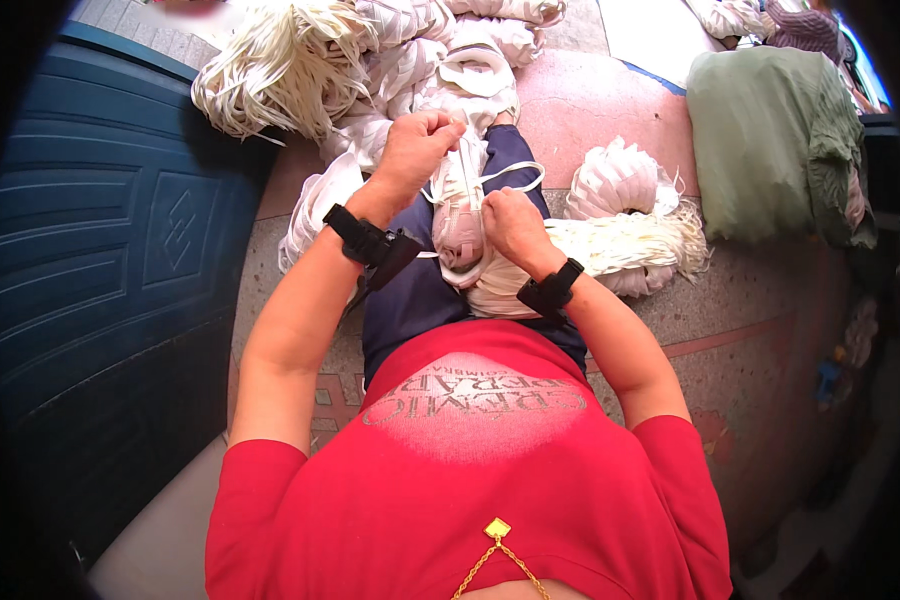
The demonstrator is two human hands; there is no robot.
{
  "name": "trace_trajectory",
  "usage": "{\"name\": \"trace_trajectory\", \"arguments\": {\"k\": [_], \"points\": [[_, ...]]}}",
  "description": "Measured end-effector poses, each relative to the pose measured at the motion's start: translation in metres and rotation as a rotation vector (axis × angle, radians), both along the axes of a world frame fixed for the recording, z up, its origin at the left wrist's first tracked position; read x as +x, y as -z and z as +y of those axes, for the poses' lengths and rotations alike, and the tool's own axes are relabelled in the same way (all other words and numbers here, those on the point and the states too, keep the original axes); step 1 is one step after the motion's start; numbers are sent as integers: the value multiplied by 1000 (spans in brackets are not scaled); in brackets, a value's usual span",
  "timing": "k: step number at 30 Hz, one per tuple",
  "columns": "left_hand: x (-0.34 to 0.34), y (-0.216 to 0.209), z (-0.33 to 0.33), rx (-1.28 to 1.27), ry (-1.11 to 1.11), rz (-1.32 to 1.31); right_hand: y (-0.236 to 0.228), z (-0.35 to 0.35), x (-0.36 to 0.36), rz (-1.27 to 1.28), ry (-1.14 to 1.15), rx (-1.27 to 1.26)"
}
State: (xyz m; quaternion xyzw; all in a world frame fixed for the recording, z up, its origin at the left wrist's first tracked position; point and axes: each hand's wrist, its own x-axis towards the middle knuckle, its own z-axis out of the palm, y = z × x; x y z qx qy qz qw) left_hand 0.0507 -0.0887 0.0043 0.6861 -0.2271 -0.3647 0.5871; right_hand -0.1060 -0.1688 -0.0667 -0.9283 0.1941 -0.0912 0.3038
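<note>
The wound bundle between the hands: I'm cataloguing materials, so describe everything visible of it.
The wound bundle is elongated, white to pinkish, built of flat, fabric-like strips. A loose white loop juts right. It lies lengthwise between the navy-trousered legs. The left hand is at its far part, the right hand beside it; their grip is unclear.

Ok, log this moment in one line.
left hand: closed on white strips | right hand: likewise, nearer body | wrapped bundle: between hands

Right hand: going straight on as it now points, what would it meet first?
The right hand would likely meet the bundle of white strips just left of it, though depth is unclear.
</note>
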Motion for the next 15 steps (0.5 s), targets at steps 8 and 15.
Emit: {"name": "trace_trajectory", "arguments": {"k": [8,15], "points": [[2,1,6,-11,-36,21,5,5,13,184,197,259],[3,1,9,-41,-58,49,7,7,14,257,315,416]]}}
